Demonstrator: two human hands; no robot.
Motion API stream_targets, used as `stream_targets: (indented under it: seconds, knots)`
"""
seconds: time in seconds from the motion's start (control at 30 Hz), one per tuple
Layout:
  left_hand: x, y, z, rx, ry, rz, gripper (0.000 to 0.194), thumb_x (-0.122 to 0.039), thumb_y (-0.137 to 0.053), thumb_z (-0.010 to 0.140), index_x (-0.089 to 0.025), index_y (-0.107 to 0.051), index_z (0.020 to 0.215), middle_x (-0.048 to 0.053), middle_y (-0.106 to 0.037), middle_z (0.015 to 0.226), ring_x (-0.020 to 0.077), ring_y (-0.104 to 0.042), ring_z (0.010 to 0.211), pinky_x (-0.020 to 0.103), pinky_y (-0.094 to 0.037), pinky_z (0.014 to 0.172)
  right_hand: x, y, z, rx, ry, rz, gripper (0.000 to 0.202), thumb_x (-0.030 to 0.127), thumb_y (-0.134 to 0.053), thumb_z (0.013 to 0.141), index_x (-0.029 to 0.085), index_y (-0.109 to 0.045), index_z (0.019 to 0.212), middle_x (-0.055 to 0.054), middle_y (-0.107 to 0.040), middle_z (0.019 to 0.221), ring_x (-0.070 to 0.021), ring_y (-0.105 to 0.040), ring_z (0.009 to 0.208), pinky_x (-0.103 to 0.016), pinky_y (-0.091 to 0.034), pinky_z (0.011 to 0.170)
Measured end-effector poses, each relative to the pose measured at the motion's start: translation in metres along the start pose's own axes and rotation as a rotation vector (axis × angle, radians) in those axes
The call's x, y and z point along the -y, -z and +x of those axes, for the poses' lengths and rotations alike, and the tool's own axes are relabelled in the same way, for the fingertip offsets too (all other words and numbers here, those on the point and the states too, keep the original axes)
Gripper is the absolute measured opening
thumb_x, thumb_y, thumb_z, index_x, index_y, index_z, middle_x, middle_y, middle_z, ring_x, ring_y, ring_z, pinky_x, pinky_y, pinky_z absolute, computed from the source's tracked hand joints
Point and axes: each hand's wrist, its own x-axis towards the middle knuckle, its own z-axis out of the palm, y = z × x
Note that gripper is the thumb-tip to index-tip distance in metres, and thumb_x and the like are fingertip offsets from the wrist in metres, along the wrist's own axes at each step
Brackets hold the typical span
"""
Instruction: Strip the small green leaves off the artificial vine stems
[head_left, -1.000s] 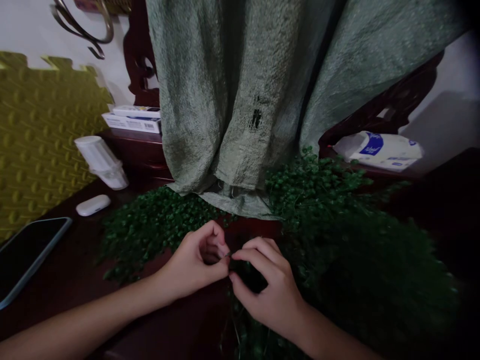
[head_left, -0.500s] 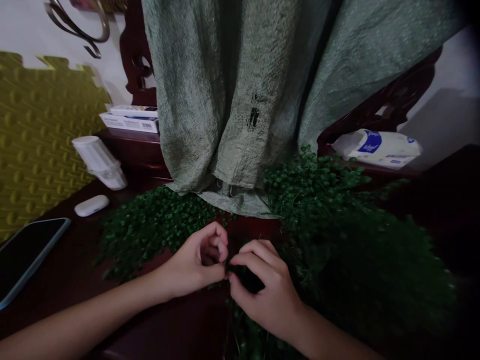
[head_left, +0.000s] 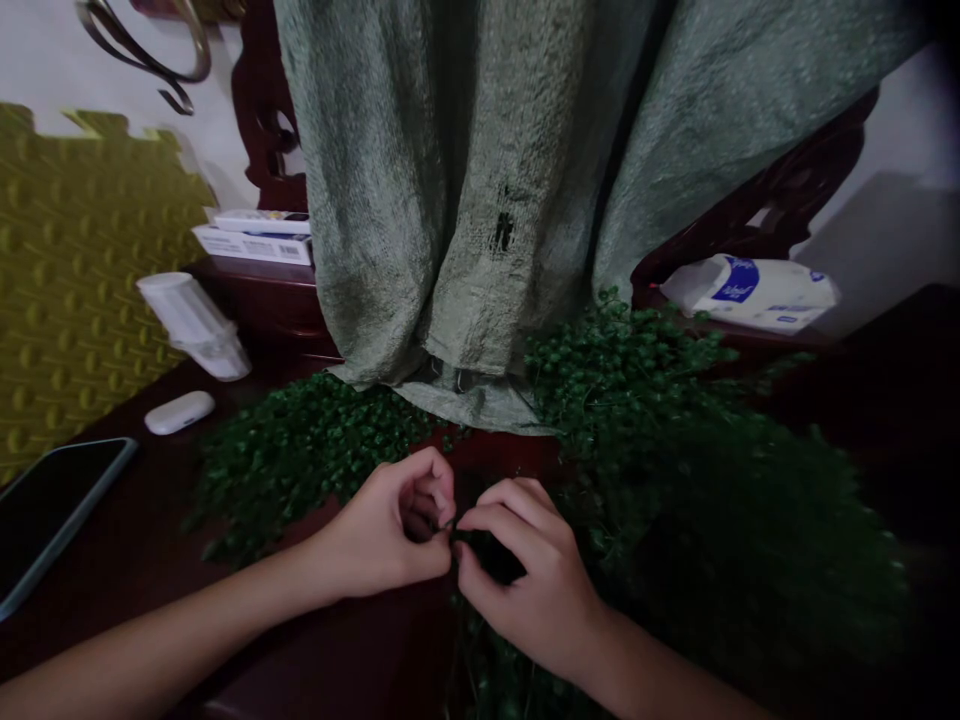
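Observation:
My left hand (head_left: 386, 525) and my right hand (head_left: 529, 560) meet over the dark red table, fingertips almost touching. Each is closed in a pinch, with the fingers curled. A thin dark bit, perhaps a stem, shows at the left fingertips; what the right fingertips hold is too small and dark to make out. Just beyond my left hand lies a pile of green sprigs (head_left: 300, 450) with small round heads. A bigger heap of the same green plants (head_left: 720, 490) spreads to the right, running behind and under my right hand.
A green-grey woven sack cloth (head_left: 487, 200) hangs at the back, its hem on the table (head_left: 322, 650). At left are a phone (head_left: 64, 510), a white case (head_left: 180, 412), a white cup-like container (head_left: 195, 325) and boxes (head_left: 255, 240). A tissue pack (head_left: 757, 292) lies back right.
The view has shifted very slightly. The hands stay in nearly the same place, with small movements of the left fingertips, where a thin dark bit now shows.

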Motion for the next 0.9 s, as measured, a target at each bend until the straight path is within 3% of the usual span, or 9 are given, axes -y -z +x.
stream_targets:
  seconds: [0.17,0.5,0.9]
  knots:
    - [0.0060,-0.0031,-0.0011,-0.038,-0.078,-0.013,0.029,-0.003,-0.060,0.065,-0.019,-0.039,0.076,-0.005,-0.055,0.073,0.0064,-0.051,0.060,0.018,-0.041,0.055,0.0017,0.0007,-0.0002,-0.003,-0.002,0.004,0.016,0.005,-0.061,0.072,0.018,-0.062,0.082,-0.002,-0.060,0.079,-0.0170,-0.054,0.076,-0.033,-0.045,0.073]
    - [0.0065,-0.0041,-0.0020,-0.049,-0.088,-0.111,0.035,-0.003,-0.060,0.067,-0.021,-0.030,0.072,-0.005,-0.055,0.074,0.0059,-0.047,0.062,0.017,-0.040,0.054,0.0019,0.0015,-0.0005,-0.004,-0.006,-0.001,0.017,0.006,-0.059,0.074,0.019,-0.061,0.083,-0.002,-0.060,0.079,-0.0176,-0.054,0.076,-0.033,-0.045,0.072]
    - [0.0081,-0.0056,-0.0051,-0.082,-0.199,0.047,0.038,-0.004,-0.061,0.069,-0.022,-0.028,0.074,-0.005,-0.058,0.074,0.0067,-0.052,0.061,0.018,-0.044,0.054,0.0015,0.0023,-0.0001,0.018,-0.024,0.007,0.008,0.008,-0.058,0.074,0.016,-0.060,0.075,-0.003,-0.057,0.074,-0.0173,-0.052,0.074,-0.033,-0.042,0.070]
